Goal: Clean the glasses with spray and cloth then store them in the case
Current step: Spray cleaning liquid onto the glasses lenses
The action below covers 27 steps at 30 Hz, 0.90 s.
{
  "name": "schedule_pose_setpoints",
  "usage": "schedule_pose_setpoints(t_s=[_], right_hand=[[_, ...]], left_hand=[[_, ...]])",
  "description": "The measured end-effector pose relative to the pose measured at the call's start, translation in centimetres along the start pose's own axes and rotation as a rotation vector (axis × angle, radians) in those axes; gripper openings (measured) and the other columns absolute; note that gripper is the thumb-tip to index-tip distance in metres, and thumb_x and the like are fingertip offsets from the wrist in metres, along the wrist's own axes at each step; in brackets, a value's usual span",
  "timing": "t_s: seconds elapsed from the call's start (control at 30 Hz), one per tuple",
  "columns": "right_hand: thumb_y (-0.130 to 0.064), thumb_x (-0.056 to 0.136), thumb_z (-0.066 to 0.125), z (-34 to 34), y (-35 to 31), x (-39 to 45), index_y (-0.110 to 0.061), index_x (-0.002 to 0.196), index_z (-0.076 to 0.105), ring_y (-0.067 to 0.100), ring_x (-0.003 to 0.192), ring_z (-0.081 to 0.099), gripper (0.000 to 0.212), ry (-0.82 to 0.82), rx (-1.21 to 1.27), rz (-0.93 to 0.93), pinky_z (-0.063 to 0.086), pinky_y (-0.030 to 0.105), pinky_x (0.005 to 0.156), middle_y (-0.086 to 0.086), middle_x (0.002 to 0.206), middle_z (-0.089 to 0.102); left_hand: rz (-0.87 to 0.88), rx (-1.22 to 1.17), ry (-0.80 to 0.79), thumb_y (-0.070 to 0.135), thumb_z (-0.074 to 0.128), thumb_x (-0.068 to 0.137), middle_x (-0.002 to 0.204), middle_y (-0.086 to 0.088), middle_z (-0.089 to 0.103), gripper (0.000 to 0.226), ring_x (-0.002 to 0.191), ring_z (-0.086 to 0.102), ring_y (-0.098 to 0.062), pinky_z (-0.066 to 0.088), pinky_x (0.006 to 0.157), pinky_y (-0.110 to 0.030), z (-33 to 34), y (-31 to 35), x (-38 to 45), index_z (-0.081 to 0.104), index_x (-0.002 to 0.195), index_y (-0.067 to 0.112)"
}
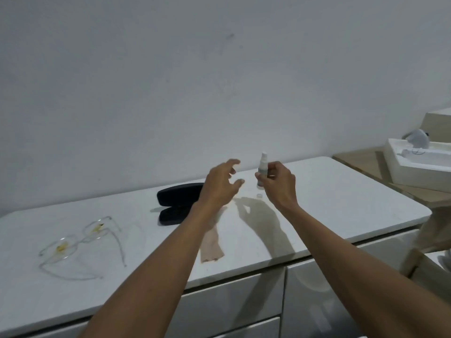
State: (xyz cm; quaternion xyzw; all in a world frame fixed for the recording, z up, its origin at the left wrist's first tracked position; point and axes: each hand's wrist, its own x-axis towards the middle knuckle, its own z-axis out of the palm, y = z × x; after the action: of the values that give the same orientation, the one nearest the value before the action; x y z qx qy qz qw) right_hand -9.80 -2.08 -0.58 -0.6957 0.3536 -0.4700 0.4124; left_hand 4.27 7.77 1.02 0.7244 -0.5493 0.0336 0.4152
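A small white spray bottle point(263, 170) is held upright above the white countertop point(341, 198), with my right hand point(278, 184) shut around its lower body. Its small clear cap point(259, 195) lies on the top just below. My left hand point(220, 185) hovers to the left of the bottle, fingers spread and holding nothing. Clear-framed glasses point(80, 242) with yellow smears on the lenses lie unfolded at the left. A black case point(179, 203) lies open behind my left forearm. A beige cloth point(212, 245) is stretched on the top, partly hidden by my left arm.
The countertop sits on a grey drawer cabinet point(244, 296) against a plain wall. To the right, a white foam tray point(419, 162) holding small items rests on a wooden surface point(361, 159). A beige box point(436, 230) stands beside the cabinet's right end.
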Motion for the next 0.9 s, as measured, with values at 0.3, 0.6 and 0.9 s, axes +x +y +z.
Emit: schedule_pose_setpoints(t_s=[0.3, 0.6, 0.9], right_hand=[[-0.025, 0.091, 0.068, 9.0, -8.4, -5.0, -0.029, 0.13, 0.055, 0.028, 0.076, 0.07, 0.041, -0.141, 0.1, -0.249, 0.059, 0.046, 0.079, 0.001, 0.086, 0.066], [-0.013, 0.094, 0.061, 18.3, -11.9, -12.6, -0.043, 0.149, 0.039, 0.028, 0.073, 0.066, 0.067, -0.368, 0.096, -0.374, 0.058, 0.045, 0.082, -0.001, 0.081, 0.063], [-0.017, 0.092, 0.064, 23.1, -11.1, -15.9, -0.044, 0.146, 0.043, 0.028, 0.078, 0.068, 0.064, -0.475, 0.069, -0.347, 0.058, 0.045, 0.084, 0.005, 0.094, 0.067]], left_hand=[[-0.045, 0.164, 0.252, 0.024, 0.072, 0.087, 0.099, 0.002, 0.07, 0.032, 0.09, 0.066, -0.018, 0.056, 0.087, -0.042, -14.9, -3.8, -6.3, 0.067, 0.119, 0.024], [-0.324, 0.178, 0.383, 0.019, 0.07, 0.088, 0.1, 0.001, 0.072, 0.024, 0.094, 0.066, -0.019, 0.055, 0.09, -0.042, -24.1, -10.3, -17.1, 0.071, 0.112, 0.018], [-0.466, 0.296, 0.277, -0.009, 0.059, 0.074, 0.111, -0.004, 0.067, 0.046, 0.103, 0.063, -0.025, 0.053, 0.089, -0.038, -26.0, -15.7, -23.8, 0.076, 0.107, 0.018]])
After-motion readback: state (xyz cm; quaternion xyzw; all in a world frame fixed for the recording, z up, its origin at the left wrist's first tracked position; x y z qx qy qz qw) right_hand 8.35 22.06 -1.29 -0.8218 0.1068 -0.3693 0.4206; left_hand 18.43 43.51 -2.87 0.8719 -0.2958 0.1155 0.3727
